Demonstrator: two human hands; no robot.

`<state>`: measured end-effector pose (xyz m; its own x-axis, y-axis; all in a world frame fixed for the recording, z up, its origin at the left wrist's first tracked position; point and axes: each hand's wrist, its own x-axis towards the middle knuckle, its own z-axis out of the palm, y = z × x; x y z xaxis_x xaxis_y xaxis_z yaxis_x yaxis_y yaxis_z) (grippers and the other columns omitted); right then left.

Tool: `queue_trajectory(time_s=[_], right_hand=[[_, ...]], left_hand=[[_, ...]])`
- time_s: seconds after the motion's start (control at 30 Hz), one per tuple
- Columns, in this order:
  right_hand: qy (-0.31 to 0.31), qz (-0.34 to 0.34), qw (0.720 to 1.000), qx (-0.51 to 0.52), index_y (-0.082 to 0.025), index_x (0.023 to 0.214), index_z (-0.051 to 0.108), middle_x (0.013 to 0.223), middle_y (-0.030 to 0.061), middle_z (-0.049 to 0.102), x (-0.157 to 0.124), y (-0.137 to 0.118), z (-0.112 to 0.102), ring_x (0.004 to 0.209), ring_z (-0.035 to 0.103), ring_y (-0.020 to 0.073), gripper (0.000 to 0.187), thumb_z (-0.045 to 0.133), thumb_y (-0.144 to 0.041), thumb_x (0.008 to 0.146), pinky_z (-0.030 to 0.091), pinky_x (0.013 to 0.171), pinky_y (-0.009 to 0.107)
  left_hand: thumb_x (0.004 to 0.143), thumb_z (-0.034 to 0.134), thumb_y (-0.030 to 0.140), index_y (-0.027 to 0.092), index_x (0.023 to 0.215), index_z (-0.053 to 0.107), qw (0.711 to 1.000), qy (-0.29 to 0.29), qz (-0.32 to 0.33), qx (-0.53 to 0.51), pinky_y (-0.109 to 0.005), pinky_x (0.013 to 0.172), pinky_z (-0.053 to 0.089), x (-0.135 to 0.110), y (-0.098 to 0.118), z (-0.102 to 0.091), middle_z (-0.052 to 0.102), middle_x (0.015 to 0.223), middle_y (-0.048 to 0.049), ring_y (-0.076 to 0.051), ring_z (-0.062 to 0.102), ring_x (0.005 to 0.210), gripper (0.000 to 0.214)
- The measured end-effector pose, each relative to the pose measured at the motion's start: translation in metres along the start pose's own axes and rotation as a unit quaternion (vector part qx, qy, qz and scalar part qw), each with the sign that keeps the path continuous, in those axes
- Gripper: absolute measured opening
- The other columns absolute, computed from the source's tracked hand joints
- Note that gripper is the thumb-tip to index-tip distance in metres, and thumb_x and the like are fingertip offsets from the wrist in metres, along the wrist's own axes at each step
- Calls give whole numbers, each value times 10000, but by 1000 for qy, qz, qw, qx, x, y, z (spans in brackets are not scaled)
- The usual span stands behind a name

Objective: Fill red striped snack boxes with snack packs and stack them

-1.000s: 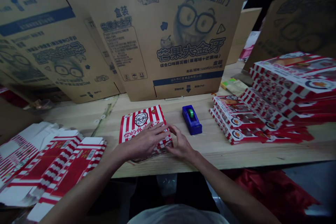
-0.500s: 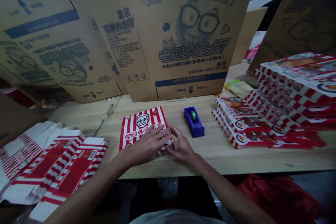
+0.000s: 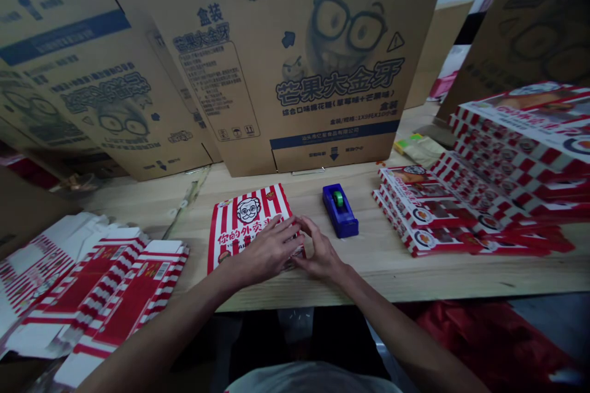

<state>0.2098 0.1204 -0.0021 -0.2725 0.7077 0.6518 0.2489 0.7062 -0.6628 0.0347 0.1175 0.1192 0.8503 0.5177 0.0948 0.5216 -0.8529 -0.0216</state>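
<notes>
A red-and-white striped carton (image 3: 239, 218) with a cartoon face lies flat on the wooden table (image 3: 415, 273) in front of me. My left hand (image 3: 266, 250) rests flat on its near right part, fingers spread. My right hand (image 3: 319, 253) presses against the carton's right edge, fingers curled at the side flap; what the fingertips pinch is hidden. A blue tape dispenser (image 3: 340, 210) with a green roll stands just right of both hands, untouched.
Flattened striped cartons (image 3: 96, 295) are heaped at the left. Assembled red-checked boxes (image 3: 498, 178) are stacked at the right. Large brown shipping cartons (image 3: 295, 55) lean along the back of the table. Red bags (image 3: 488, 344) lie under the table's right side.
Both hands have stayed on the carton; the right hand's fingers shifted slightly along its right edge. The view tilted a little.
</notes>
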Motion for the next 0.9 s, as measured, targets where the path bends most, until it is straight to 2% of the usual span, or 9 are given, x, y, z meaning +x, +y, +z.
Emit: queue_trajectory(time_s=[0.13, 0.23, 0.3, 0.33, 0.4, 0.5, 0.57, 0.73, 0.9], right_hand=[[-30, -18, 999, -18, -195, 1514, 117, 1474, 167, 408, 3, 0, -6, 1336, 443, 269, 875, 661, -335, 843, 439, 1076, 432], [-45, -63, 994, -80, -182, 1510, 174, 1530, 187, 307, 8, -4, -16, 1399, 338, 302, 822, 631, -409, 865, 405, 1095, 477], [-50, -109, 985, -127, -187, 1479, 280, 1559, 190, 234, 12, -7, -23, 1428, 258, 337, 761, 638, -437, 856, 369, 1105, 528], [-57, -132, 979, -146, -193, 1453, 341, 1558, 185, 241, 15, -9, -25, 1433, 239, 347, 715, 641, -442, 853, 349, 1109, 551], [-77, -176, 967, -170, -206, 1390, 443, 1507, 165, 368, 20, -11, -26, 1426, 259, 345, 607, 634, -437, 862, 315, 1116, 583], [-76, -224, 956, -174, -205, 1299, 538, 1309, 121, 609, 26, -12, -20, 1372, 386, 297, 425, 609, -337, 901, 334, 1114, 563], [-60, -242, 955, -161, -194, 1247, 576, 1208, 104, 676, 28, -11, -15, 1305, 485, 262, 335, 589, -229, 913, 400, 1086, 518], [-57, -229, 965, -116, -181, 1223, 595, 1157, 126, 697, 32, -6, -6, 1176, 604, 232, 326, 545, -117, 907, 481, 1024, 494], [-38, -162, 984, -66, -195, 1154, 640, 1112, 122, 709, 42, -1, 5, 1124, 632, 233, 273, 569, -132, 898, 471, 1029, 512]], left_hand=[[921, 521, 304, 136, 1290, 506, 996, 40, -28, 73, -560, 1112, 307, -25, 8, 10, 522, 1387, -174, -321, 410, 1350, 405], [912, 553, 273, 135, 1242, 544, 979, 135, -77, 130, -543, 1135, 277, -58, 9, 20, 614, 1290, -161, -295, 521, 1264, 358], [894, 588, 250, 142, 1218, 556, 962, 194, -116, 155, -553, 1132, 280, -79, 11, 27, 652, 1238, -150, -291, 565, 1218, 343], [883, 610, 252, 142, 1214, 557, 953, 214, -137, 163, -570, 1125, 282, -88, 13, 30, 660, 1226, -152, -299, 578, 1202, 353], [861, 648, 268, 141, 1207, 562, 938, 241, -180, 173, -607, 1114, 271, -98, 17, 37, 669, 1207, -160, -321, 592, 1181, 378], [839, 682, 273, 141, 1174, 585, 917, 273, -228, 179, -633, 1110, 249, -101, 23, 46, 684, 1180, -160, -340, 604, 1161, 373], [836, 686, 254, 140, 1139, 604, 910, 294, -230, 180, -615, 1111, 266, -100, 22, 51, 701, 1145, -153, -331, 619, 1142, 334], [822, 699, 255, 151, 1111, 626, 910, 325, -182, 184, -466, 1038, 442, -97, 5, 56, 732, 1076, -125, -274, 657, 1090, 316], [820, 690, 233, 168, 1121, 634, 908, 333, -188, 169, -401, 940, 524, -97, -13, 60, 730, 1079, -112, -262, 656, 1087, 313]])
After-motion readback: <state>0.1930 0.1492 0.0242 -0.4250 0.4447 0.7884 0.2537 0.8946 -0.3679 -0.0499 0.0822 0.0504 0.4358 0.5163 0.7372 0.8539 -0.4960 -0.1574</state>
